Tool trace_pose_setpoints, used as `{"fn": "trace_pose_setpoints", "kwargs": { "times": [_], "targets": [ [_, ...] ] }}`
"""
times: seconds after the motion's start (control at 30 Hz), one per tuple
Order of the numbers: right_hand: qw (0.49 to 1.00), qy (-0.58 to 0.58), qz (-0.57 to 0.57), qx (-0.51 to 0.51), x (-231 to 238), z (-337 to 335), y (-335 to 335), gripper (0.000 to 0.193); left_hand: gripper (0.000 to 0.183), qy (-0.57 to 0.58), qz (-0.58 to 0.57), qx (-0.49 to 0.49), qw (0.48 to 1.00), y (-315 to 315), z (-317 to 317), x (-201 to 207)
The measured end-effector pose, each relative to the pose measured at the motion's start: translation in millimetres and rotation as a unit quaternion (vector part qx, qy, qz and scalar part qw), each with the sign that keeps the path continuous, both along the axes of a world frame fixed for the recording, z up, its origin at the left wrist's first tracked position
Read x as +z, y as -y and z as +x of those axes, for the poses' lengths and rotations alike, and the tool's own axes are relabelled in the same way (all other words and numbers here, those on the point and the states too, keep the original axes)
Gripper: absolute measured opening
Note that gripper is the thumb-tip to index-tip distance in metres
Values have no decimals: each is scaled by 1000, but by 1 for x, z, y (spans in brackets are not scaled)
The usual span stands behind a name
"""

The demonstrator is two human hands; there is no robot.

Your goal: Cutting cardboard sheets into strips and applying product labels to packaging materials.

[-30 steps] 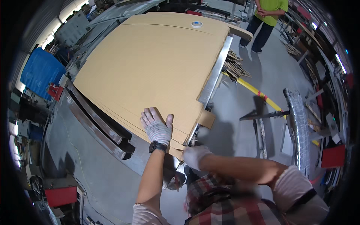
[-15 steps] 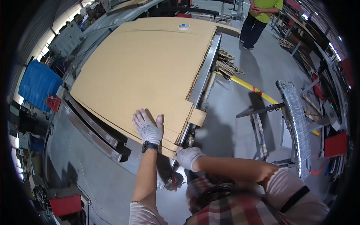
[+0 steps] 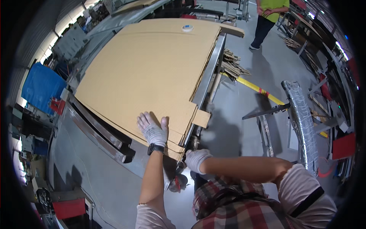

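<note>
A big stack of flat brown cardboard sheets [image 3: 152, 72] lies on a metal machine table [image 3: 87, 152]. My left hand [image 3: 152, 129], in a white glove with a black watch at the wrist, rests flat with fingers spread on the stack's near corner. At the near right corner of the stack, by the table's edge, my gloved right hand [image 3: 196, 159] sits with its fingers curled; what it grips is hidden. A small cardboard flap [image 3: 201, 118] sticks out on the right side of the stack.
A roll of tape [image 3: 187, 28] lies on the far end of the stack. A person in a green top [image 3: 268, 17] stands at the back. Wood strips [image 3: 232, 65], a yellow floor line [image 3: 255, 87] and a silver wrapped bar [image 3: 301, 118] are on the right. A blue cover [image 3: 40, 87] is left.
The view has shifted a little, so the stack sits lower and nearer in the picture. Both hands keep their places on the near corner of the cardboard.
</note>
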State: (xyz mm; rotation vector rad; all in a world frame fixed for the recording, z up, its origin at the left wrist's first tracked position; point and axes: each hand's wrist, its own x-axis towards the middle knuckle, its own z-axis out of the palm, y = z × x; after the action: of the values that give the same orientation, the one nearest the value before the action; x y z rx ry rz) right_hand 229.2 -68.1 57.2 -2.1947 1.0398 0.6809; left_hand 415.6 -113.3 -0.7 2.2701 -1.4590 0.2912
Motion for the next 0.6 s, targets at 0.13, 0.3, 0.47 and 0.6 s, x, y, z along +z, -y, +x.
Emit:
{"fn": "trace_pose_setpoints", "kwargs": {
  "times": [0.13, 0.3, 0.47, 0.6],
  "targets": [
    [992, 110, -52, -32, -38, 1, -3, 35, 82, 16, -19, -14, 1000, 3, -6, 11],
    [996, 74, -54, -12, -11, 2, -11, 28, 82, -7, -1, 8, 1000, -7, 7, -6],
    [995, 80, -60, -6, -38, -1, 8, 29, 84, 10, -15, -25, 1000, 5, -12, 9],
    [989, 135, -39, -49, -28, -2, -15, 30, 80, 16, -1, 9, 1000, -8, 5, -5]
  ]
}}
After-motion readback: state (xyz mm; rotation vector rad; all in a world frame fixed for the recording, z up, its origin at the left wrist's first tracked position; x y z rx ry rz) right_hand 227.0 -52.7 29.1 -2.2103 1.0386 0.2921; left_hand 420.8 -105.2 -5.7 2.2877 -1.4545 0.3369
